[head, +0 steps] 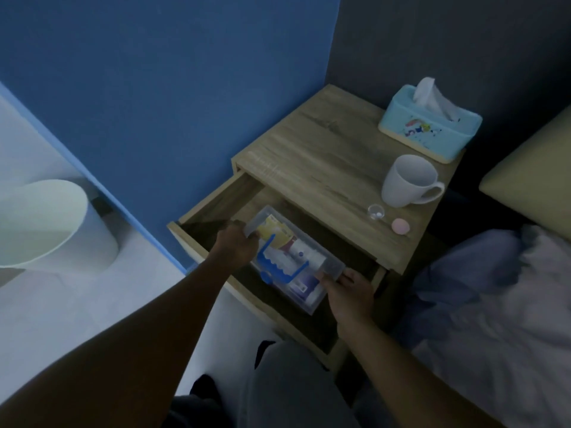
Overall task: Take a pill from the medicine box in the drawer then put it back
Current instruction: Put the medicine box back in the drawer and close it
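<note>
A clear plastic medicine box (335,264) with a blue handle lies in the open drawer (213,208) of a wooden nightstand. Packets and small bottles show through its lid. My left hand (238,244) grips the box's far left end. My right hand (349,293) holds its near right corner. On the nightstand top a small clear cup (376,211) holds white pills, and a pink round cap (400,225) lies beside it.
A white mug (409,180) and a light blue tissue box (429,125) stand on the nightstand top (309,149). A pale waste bin (46,223) sits on the floor at left. A bed with rumpled sheets (494,304) is at right. My knee (293,381) is below the drawer.
</note>
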The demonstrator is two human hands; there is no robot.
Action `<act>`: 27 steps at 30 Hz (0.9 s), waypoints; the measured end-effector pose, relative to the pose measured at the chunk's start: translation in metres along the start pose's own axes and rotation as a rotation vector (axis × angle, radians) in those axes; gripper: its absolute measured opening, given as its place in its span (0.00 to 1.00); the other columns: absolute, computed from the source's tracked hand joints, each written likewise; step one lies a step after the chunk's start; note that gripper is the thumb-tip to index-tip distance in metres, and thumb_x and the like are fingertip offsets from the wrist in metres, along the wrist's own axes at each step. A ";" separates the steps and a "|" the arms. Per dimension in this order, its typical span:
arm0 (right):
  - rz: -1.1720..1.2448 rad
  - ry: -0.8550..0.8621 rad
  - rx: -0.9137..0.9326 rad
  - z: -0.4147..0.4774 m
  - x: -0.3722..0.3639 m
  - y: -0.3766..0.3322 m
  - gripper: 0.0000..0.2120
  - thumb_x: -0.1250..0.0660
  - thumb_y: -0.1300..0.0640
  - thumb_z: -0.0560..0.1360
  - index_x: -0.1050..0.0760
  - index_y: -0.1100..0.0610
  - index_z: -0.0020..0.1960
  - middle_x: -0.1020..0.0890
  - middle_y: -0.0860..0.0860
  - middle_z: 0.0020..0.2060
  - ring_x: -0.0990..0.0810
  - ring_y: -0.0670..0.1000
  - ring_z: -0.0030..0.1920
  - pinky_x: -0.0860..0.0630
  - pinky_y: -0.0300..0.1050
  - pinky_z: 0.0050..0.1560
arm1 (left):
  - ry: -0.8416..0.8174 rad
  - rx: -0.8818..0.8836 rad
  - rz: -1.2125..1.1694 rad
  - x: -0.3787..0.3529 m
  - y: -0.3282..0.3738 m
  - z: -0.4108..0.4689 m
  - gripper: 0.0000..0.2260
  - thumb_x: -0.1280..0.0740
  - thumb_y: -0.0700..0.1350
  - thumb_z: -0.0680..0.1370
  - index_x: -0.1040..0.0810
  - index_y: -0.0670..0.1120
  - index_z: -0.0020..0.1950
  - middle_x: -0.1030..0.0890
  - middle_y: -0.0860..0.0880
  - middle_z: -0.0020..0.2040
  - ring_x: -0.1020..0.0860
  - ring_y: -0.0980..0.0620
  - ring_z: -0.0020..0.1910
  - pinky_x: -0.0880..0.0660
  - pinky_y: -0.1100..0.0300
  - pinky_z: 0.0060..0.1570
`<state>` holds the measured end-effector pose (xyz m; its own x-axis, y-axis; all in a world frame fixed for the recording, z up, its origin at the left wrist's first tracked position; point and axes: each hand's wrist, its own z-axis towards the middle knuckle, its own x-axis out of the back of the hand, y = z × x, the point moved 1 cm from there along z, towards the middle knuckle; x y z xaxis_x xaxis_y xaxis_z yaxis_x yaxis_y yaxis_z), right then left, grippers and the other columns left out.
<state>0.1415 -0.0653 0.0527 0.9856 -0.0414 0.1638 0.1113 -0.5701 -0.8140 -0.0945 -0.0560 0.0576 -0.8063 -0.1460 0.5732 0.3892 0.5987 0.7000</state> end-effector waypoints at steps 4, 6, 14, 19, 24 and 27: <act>-0.012 -0.003 -0.027 0.024 -0.009 0.009 0.25 0.25 0.57 0.72 0.26 0.52 0.68 0.17 0.49 0.58 0.17 0.47 0.53 0.21 0.39 0.41 | 0.007 0.001 -0.026 -0.016 -0.010 0.016 0.15 0.34 0.50 0.79 0.27 0.43 0.62 0.21 0.49 0.47 0.20 0.56 0.42 0.26 0.65 0.32; -0.018 -0.005 -0.019 0.032 -0.010 0.011 0.23 0.26 0.58 0.73 0.25 0.51 0.67 0.17 0.47 0.54 0.18 0.42 0.49 0.24 0.36 0.38 | 0.011 0.012 -0.051 -0.018 -0.013 0.023 0.15 0.34 0.49 0.79 0.27 0.44 0.63 0.22 0.52 0.45 0.21 0.58 0.40 0.27 0.66 0.30; -0.263 -0.103 0.013 0.052 -0.004 0.011 0.19 0.27 0.56 0.74 0.23 0.48 0.63 0.18 0.42 0.51 0.21 0.38 0.46 0.27 0.34 0.38 | -0.002 0.014 -0.005 -0.018 -0.018 0.030 0.15 0.34 0.48 0.79 0.28 0.46 0.64 0.21 0.48 0.51 0.23 0.58 0.41 0.28 0.65 0.31; -0.575 -0.123 0.279 0.037 0.010 -0.005 0.22 0.31 0.56 0.77 0.29 0.47 0.69 0.21 0.44 0.61 0.24 0.37 0.49 0.31 0.30 0.39 | 0.021 -0.127 0.021 -0.006 -0.019 0.005 0.20 0.36 0.46 0.80 0.32 0.43 0.71 0.22 0.43 0.60 0.21 0.48 0.56 0.24 0.61 0.42; -0.770 -0.168 0.617 0.019 0.025 -0.031 0.18 0.34 0.58 0.78 0.26 0.49 0.67 0.20 0.44 0.60 0.25 0.36 0.55 0.34 0.24 0.42 | 0.169 -0.258 0.214 0.002 -0.034 -0.036 0.32 0.32 0.46 0.77 0.43 0.48 0.78 0.47 0.44 0.80 0.50 0.40 0.79 0.40 0.39 0.73; -0.898 -0.133 0.810 0.021 0.038 -0.042 0.18 0.35 0.60 0.78 0.26 0.51 0.67 0.22 0.48 0.63 0.27 0.40 0.59 0.35 0.27 0.53 | 0.208 -0.239 0.184 -0.001 -0.051 -0.057 0.46 0.30 0.43 0.76 0.62 0.48 0.80 0.67 0.47 0.79 0.67 0.46 0.78 0.51 0.38 0.76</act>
<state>0.1766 -0.0261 0.0815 0.5172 0.2162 0.8281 0.7608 0.3271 -0.5606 -0.0881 -0.1316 0.0457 -0.6152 -0.2246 0.7557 0.6321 0.4323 0.6430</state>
